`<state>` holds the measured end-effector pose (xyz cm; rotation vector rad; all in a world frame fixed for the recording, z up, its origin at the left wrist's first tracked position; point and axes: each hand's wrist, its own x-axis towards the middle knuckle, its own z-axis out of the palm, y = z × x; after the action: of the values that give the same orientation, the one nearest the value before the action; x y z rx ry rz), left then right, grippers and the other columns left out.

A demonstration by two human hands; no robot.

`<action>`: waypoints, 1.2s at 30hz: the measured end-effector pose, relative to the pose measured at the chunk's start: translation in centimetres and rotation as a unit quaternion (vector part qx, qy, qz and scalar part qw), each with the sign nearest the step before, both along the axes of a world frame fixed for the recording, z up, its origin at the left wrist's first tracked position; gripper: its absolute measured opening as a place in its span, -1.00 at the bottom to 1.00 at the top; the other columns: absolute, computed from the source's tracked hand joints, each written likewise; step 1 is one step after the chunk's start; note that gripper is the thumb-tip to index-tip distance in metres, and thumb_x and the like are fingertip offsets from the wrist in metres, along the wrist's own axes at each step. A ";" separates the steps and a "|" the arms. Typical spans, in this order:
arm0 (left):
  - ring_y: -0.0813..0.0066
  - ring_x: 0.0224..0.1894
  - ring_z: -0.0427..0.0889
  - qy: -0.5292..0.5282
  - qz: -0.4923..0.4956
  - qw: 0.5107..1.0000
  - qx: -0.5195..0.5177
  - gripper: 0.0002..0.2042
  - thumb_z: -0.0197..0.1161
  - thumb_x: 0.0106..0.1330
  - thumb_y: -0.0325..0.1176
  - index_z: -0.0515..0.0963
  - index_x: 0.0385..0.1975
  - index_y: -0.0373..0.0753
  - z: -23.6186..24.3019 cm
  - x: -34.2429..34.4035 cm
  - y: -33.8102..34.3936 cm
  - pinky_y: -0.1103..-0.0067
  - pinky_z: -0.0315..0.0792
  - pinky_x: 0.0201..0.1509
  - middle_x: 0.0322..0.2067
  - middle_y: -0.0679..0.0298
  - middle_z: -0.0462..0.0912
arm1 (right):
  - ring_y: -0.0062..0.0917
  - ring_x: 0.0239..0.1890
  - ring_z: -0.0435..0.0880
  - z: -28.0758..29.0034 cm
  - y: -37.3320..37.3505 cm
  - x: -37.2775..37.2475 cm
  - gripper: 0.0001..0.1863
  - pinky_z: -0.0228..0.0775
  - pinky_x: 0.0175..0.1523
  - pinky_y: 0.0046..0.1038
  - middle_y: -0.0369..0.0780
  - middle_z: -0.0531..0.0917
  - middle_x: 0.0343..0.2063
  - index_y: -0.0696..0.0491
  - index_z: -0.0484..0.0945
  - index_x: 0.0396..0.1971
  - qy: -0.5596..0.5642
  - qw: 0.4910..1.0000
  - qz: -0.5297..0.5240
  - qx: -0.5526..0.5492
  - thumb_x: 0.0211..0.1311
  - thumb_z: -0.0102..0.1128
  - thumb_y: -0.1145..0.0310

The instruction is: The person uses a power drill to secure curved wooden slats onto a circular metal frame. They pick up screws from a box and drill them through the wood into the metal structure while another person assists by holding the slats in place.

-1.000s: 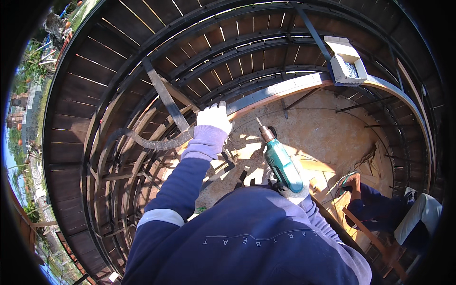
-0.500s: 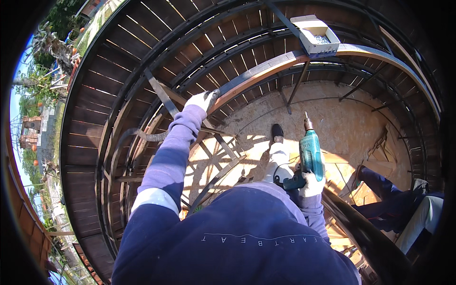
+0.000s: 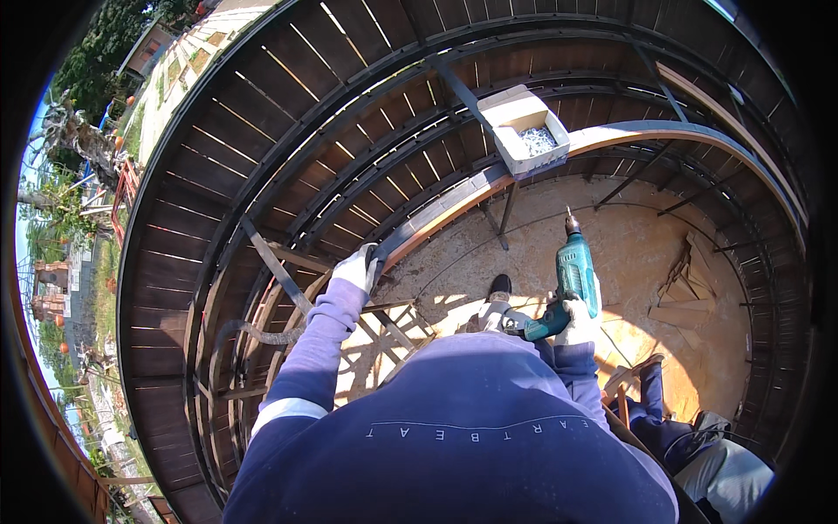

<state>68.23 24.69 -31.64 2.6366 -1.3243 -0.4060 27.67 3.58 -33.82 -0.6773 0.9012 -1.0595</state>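
The teal-green power drill with a silver metal chuck (image 3: 576, 275) is at the centre right of the scene, above the tan, dusty floor (image 3: 637, 218), its slender bit pointing to the far side. The white-gloved right hand (image 3: 576, 323) grasps it at the rear, where body and handle meet. The left hand (image 3: 356, 266), also gloved, lies against the near left end of the curved, dark-topped rail with an orange-brown inner edge (image 3: 445, 218); how firmly its fingers close there cannot be told. The drill is probably rigid and fairly heavy, with its weight toward the motor housing; the handle appears the sound place to hold, clear of chuck and bit, and a smooth glove might slip on the casing. The rail looks stiff and is best held by its two edges. Farther along it sits the open white cardboard box (image 3: 502, 111) of small silvery pieces (image 3: 536, 141); its thin walls would likely crush if pinched, so support from beneath suits it. A co-worker (image 3: 724, 472) is at the near right.
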 end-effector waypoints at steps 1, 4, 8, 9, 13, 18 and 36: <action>-0.06 -0.04 0.67 0.054 0.029 0.998 0.025 -0.64 0.09 0.44 -0.09 0.48 0.12 -0.09 0.7 0.2 -0.6 0.23 0.52 0.09 -0.14 -0.02 0.70 | -0.25 -0.26 0.66 0.4 -1.8 0.3 -0.07 0.73 -0.14 -0.18 -0.04 0.58 -0.09 0.06 0.28 0.37 -0.010 1.000 -0.022 0.010 -0.26 0.07 0.57; 0.01 -0.01 0.67 0.033 0.066 0.996 -0.059 -0.70 0.09 0.43 -0.19 0.56 0.08 -0.08 1.3 0.8 -3.1 0.27 0.52 0.12 -0.10 0.03 0.70 | -0.25 -0.24 0.69 1.0 -5.3 0.1 -0.06 0.69 -0.18 -0.24 0.00 0.57 -0.03 0.15 0.26 0.38 0.019 0.997 -0.065 0.037 -0.24 0.11 0.64; 0.11 -0.06 0.68 0.024 -0.052 0.963 -0.264 -0.68 0.13 0.26 -0.56 0.63 -0.01 -0.19 10.9 -4.1 -15.6 0.34 0.53 0.10 -0.14 0.10 0.70 | -0.28 -0.29 0.70 1.3 -7.3 -1.2 -0.07 0.68 -0.20 -0.29 -0.03 0.60 -0.05 0.15 0.26 0.38 0.053 0.996 -0.063 0.038 -0.23 0.11 0.63; 0.10 -0.11 0.68 -0.009 -0.136 0.944 -0.301 -0.66 0.17 0.18 -0.59 0.63 -0.04 -0.16 12.1 -5.2 -19.1 0.32 0.54 0.04 -0.16 0.13 0.70 | -0.29 -0.31 0.70 2.0 -7.3 -1.0 -0.07 0.67 -0.21 -0.31 -0.04 0.60 -0.06 0.15 0.27 0.38 0.055 0.995 -0.070 0.041 -0.23 0.11 0.63; 0.15 -0.09 0.67 -0.101 -0.336 0.916 -0.197 -0.73 0.18 0.30 -0.22 0.68 -0.08 -0.07 13.6 -7.9 -31.5 0.33 0.52 0.07 -0.13 0.23 0.72 | -0.35 -0.37 0.69 1.7 -6.6 -1.8 -0.04 0.62 -0.27 -0.36 -0.07 0.62 -0.12 0.12 0.21 0.41 0.056 0.995 -0.088 -0.006 -0.22 0.16 0.59; 0.26 0.14 0.64 -0.081 -0.303 0.942 0.120 -0.63 0.06 0.44 -0.11 0.67 0.08 -0.07 12.8 -9.0 -40.2 0.42 0.48 0.19 0.10 0.19 0.67 | -0.33 -0.37 0.68 0.8 -5.2 -4.0 -0.02 0.62 -0.25 -0.32 -0.06 0.62 -0.11 0.11 0.22 0.41 0.093 0.979 -0.141 -0.110 -0.23 0.20 0.51; 0.20 0.10 0.62 -0.083 -0.340 0.937 -0.025 -0.66 -0.05 0.50 -0.16 0.59 0.12 -0.04 8.9 -7.8 -39.1 0.36 0.48 0.22 0.02 0.23 0.66 | -0.27 -0.50 0.65 1.1 -2.0 -3.2 -0.05 0.60 -0.40 -0.28 -0.04 0.57 -0.18 -0.03 0.23 0.38 0.044 0.975 -0.211 -0.047 -0.26 0.09 0.59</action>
<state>60.42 -14.45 -22.77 2.1317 -2.2555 -0.2199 24.45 1.57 -32.75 -0.6278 1.1069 -1.4655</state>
